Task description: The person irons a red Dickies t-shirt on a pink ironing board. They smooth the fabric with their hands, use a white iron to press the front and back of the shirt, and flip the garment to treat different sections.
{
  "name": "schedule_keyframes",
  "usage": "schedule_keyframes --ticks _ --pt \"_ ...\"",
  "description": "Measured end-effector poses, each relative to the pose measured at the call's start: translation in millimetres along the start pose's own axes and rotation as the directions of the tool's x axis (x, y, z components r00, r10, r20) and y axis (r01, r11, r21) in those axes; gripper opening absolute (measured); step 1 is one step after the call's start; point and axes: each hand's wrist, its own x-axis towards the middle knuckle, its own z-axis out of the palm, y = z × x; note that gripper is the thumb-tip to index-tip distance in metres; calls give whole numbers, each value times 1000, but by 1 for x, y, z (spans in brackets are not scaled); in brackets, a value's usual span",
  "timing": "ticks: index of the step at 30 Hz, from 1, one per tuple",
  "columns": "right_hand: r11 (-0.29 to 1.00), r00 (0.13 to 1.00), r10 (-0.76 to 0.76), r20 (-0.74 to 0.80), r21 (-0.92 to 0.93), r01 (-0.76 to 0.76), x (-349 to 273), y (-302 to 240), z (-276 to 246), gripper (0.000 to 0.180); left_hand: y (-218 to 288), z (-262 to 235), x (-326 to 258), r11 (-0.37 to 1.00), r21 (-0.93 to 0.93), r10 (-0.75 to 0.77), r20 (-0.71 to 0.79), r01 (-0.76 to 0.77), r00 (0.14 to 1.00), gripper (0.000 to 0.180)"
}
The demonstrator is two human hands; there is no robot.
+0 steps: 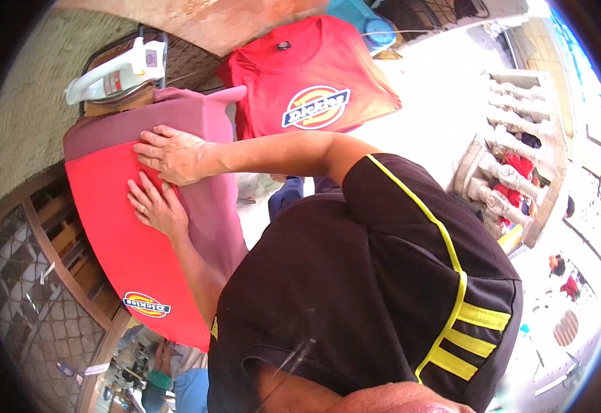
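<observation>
A red garment (118,241) with an oval badge near one end lies flat on a board covered in mauve cloth (204,117). My right hand (173,155) reaches across my body and rests palm down at the garment's edge, where the red meets the mauve. My left hand (154,205) lies flat just below it on the red fabric, fingers spread. Neither hand grips anything. My black shirt with yellow stripes (383,275) fills the lower right.
A white iron (118,69) stands on a stand past the board's far end. A second red T-shirt (307,76) with a round badge lies spread nearby. A white balustrade (514,138) is at the right, wooden lattice (45,275) at the left, another person (169,375) below.
</observation>
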Motion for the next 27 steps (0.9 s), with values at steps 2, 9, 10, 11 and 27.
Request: schedule_keyframes --ticks 2,9,10,11,27 --pt "1000 1000 1 4 23 -1 0 1 -1 59 -6 -4 0 999 -51 -10 36 12 999 67" --pt "998 996 7 86 64 -13 5 -2 -7 61 -106 3 35 936 64 -350 49 347 935 72" --pt "998 993 20 114 59 -27 5 -5 -9 61 -113 1 46 917 75 -397 69 392 915 74" --pt "998 990 26 136 54 -34 6 -6 -11 61 -119 0 63 894 86 -447 82 441 891 77" --pt "940 960 -237 -152 -286 187 174 133 -55 48 36 -27 51 932 -347 146 91 -106 985 82"
